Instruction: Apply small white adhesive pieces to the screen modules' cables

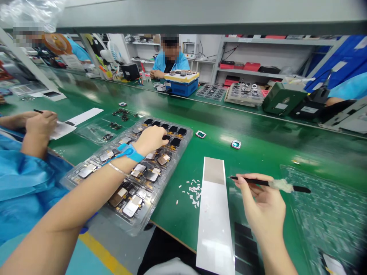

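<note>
- Head view, left hand (pixel 150 140): reaches over the loaded tray (pixel 137 225), fingers bent downward at the display modules (pixel 133 206); whether they pinch one cannot be told, the hand's back hiding the tips.
- Right hand (pixel 266 198): thumb and forefinger pinched on a slim black tool (pixel 258 181), held pen-fashion, presumably for fine control; its tip is near the strip's edge.
- Display modules: seated in rows within the tray, the pockets probably keeping them apart.
- White strip (pixel 215 217): lengthwise before the person, between tray and right hand, seemingly within reach of both.
- Small white pieces (pixel 195 191): scattered on the bench (pixel 169 214) just left of the strip; purpose unclear.
- Clear tray (pixel 323 214): at far right, beyond the tool, perhaps set aside to leave the middle for work.
</note>
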A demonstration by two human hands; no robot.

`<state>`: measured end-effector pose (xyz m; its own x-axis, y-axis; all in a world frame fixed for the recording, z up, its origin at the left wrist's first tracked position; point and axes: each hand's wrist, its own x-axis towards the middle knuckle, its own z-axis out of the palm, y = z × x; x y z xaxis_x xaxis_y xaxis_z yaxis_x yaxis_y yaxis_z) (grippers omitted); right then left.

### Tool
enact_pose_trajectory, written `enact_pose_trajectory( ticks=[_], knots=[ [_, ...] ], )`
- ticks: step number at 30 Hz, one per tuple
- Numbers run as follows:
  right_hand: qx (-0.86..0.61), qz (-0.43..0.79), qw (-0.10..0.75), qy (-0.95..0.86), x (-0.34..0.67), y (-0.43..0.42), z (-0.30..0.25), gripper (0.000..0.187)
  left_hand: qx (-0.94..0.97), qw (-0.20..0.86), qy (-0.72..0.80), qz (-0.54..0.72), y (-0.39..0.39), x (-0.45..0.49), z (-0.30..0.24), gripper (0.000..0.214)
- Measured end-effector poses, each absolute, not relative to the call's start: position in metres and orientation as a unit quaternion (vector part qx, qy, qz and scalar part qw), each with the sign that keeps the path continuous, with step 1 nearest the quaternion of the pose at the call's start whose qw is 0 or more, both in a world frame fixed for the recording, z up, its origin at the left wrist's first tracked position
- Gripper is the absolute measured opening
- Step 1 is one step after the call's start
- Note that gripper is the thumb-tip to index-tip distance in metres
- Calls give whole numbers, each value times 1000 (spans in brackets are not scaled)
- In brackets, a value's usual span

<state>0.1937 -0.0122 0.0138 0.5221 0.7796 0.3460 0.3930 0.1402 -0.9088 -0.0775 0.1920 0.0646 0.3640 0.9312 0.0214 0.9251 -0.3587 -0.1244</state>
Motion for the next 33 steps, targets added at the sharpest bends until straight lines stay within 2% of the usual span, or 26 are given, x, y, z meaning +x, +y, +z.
enact_pose_trajectory(
  ticks=[3, 8, 10, 14, 16, 19, 21, 23, 27, 33],
  knots=[
    [-628, 169, 607, -456, 194, -11, 14, 25, -830, 69, -554, 5, 182, -73, 69, 25],
    [-607, 167, 629, -455, 194, -11, 15, 21, -841, 65, -534, -48, 165, -75, 88, 52],
    [-601, 162, 635, -457, 193, -12, 18, 18, -858, 35, -506, -83, 145, -77, 97, 54],
    [-550, 183, 635, -510, 188, -22, 30, 5, -901, -125, -341, -237, 67, -68, 98, 27],
    [-520, 192, 616, -560, 186, -29, 37, 11, -880, -204, -327, -279, 26, -56, 88, 27],
    [-508, 170, 549, -642, 180, -40, 43, 21, -794, -394, -338, -316, -10, -34, 62, 19],
    [-508, 142, 512, -678, 175, -45, 42, 18, -712, -518, -346, -325, -15, -19, 41, 10],
    [-509, 110, 492, -697, 170, -48, 37, 14, -648, -593, -345, -330, -9, -7, 23, 8],
    [-521, 47, 460, -717, 164, -48, 24, 17, -606, -641, -327, -339, 3, 5, 3, 15],
    [-533, 27, 435, -725, 163, -44, 16, 15, -619, -635, -328, -327, 1, 2, -3, 16]
  ],
)
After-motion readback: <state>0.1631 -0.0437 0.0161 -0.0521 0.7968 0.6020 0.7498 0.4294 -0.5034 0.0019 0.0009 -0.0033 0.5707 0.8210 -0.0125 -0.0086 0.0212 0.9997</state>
